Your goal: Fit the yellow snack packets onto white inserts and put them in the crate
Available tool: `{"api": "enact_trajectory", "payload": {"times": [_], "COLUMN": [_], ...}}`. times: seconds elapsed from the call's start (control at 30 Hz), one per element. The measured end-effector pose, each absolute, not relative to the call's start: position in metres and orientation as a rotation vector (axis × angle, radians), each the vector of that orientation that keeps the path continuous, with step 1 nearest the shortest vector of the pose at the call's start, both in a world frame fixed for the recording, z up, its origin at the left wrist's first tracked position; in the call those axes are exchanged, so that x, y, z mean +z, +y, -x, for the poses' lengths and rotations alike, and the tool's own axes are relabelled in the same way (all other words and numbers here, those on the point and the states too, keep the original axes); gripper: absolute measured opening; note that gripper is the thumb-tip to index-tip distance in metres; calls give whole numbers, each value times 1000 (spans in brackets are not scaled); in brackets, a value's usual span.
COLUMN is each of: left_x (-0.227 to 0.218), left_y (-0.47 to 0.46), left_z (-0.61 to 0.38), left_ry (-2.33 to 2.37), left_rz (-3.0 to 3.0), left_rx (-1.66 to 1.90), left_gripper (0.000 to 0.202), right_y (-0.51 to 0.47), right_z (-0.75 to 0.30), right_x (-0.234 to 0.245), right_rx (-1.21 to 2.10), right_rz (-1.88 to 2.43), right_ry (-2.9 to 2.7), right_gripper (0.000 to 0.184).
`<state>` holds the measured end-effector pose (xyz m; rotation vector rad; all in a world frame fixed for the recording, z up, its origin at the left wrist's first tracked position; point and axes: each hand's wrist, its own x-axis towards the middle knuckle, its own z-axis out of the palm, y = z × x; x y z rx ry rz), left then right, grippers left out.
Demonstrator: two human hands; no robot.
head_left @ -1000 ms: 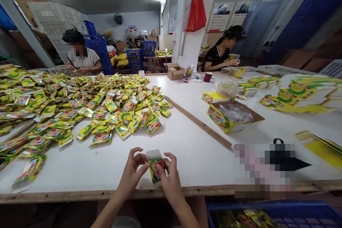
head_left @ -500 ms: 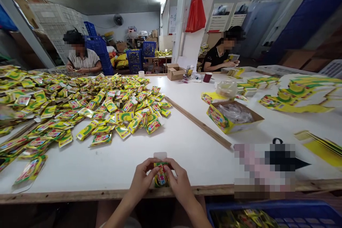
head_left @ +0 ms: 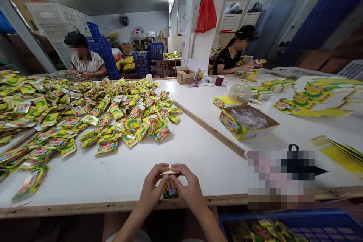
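My left hand (head_left: 152, 189) and my right hand (head_left: 189, 189) meet at the near edge of the white table (head_left: 198, 147). Both pinch one small yellow and green box (head_left: 170, 189) that stands upright between them. The fingertips of both hands press on its top, where the flap lies folded down. A big heap of yellow and green sachets (head_left: 85, 117) covers the table's left half, beyond my left hand.
A wooden strip (head_left: 210, 129) lies slantwise across the middle. An open carton with clear bags (head_left: 247, 121) sits right of it, flat printed box blanks (head_left: 317, 100) farther right. Two other people sit at the far side. A blue crate (head_left: 289, 227) stands below right.
The box's white top flap, standing up earlier, is now folded down under my fingertips. Both hands drew closer to the table's near edge and came together.
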<state>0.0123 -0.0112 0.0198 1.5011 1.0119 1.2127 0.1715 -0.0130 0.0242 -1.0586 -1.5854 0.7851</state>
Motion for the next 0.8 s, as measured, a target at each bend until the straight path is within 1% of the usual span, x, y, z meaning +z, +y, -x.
{"api": "enact_trajectory", "payload": {"times": [0.23, 0.4, 0.67, 0.73, 0.8], "left_x": [25, 23, 22, 25, 28], "left_y": [-11, -6, -13, -15, -9], "left_z": [-18, -20, -11, -11, -8], "left_ry": [1137, 1159, 1106, 1077, 1060], "left_rz": [-1404, -1354, -1560, -1632, -1706], "left_rx": [1245, 1259, 1211, 1182, 1159], "left_gripper": [17, 16, 16, 18, 19], "right_y": [-8, 1, -10, -13, -19], "right_z": [-162, -162, -162, -161, -170], "right_x": [32, 37, 24, 23, 27], "right_rx": [752, 777, 1036, 1027, 951], "right_rz": [1198, 1287, 1135, 1127, 1131], "right_ry": [-1563, -1574, -1423, -1391, -1360], "right_gripper": [11, 14, 18, 21, 23]}}
